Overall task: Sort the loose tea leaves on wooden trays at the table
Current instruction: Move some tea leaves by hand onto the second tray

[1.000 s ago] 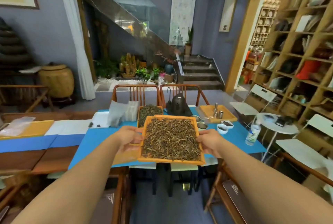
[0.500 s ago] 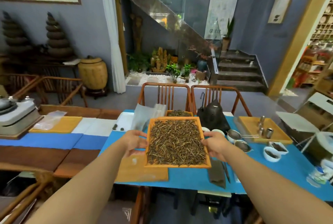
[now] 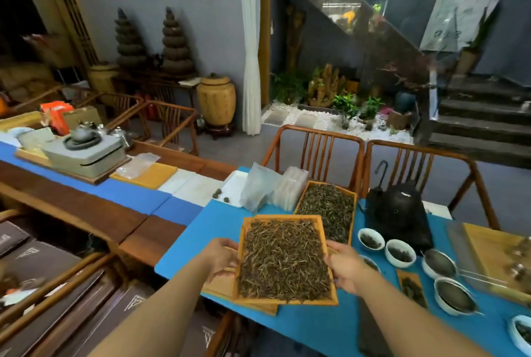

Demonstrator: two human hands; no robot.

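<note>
Wooden rectangular tray of dark loose tea leaves (image 3: 284, 260), gripped at its sides by the left hand (image 3: 221, 257) and right hand (image 3: 346, 267), should be kept level so nothing spills onto the blue table mat (image 3: 316, 325).

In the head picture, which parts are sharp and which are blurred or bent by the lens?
Head view: tray and leaves sharp between left hand and right hand; the far-right edge smears; stairs and chairs bend outward, wide-angle distortion; the left doorway is dark.
</note>
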